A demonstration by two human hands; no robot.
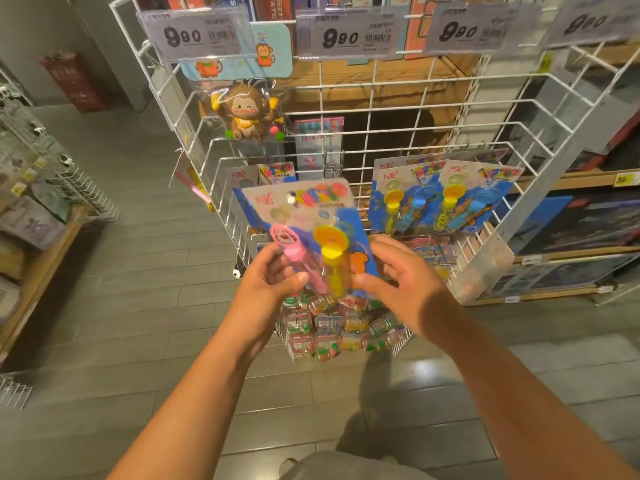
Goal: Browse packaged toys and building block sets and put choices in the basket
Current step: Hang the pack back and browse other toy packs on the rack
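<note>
Hands (273, 271) (398, 275) — two — grip one toy pack (311, 216).

Four price tags (194, 35); one monkey toy (246, 112); three visible bubble-wand packs (308, 223); two hands (273, 275).

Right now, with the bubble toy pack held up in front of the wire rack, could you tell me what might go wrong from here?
1. The bubble toy pack is held only at its lower end by the left hand and right hand, so it may tip or slip.
2. It sits close to the wire rack and its hooks, so the card could snag.
3. No basket is in view, so turning to find one might swing the pack into the hanging packs.
</note>
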